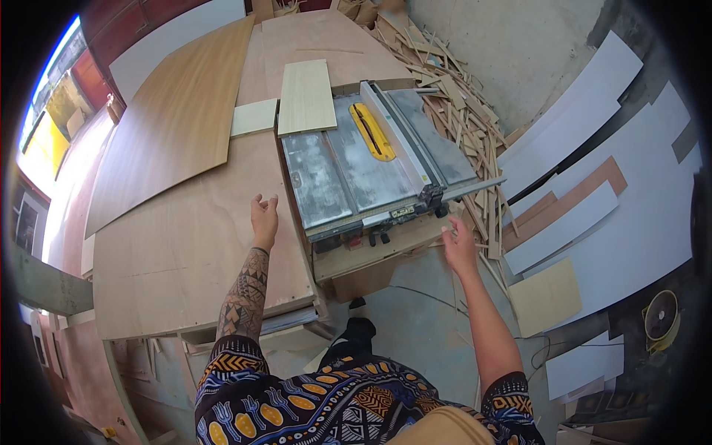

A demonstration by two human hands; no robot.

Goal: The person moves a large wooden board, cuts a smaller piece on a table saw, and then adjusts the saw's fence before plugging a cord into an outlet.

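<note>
Left hand (265,218) and right hand (460,248) were held loosely open, empty; a pale board (308,96) was laid over the table saw (371,184), far left; no piece was yet set at its yellow guard (371,132).

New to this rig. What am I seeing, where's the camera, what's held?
One picture, from a fisheye camera on a person's head, looking down; edges bend near its rim. No robot: the bare left hand is over a plywood bench, the right hand near the front end of a fence; both look empty. The fence sits on a grey-topped machine with a yellow insert, likely a table saw. A pale board overlaps its far left corner; a wood-grain sheet lies on the bench.
</note>
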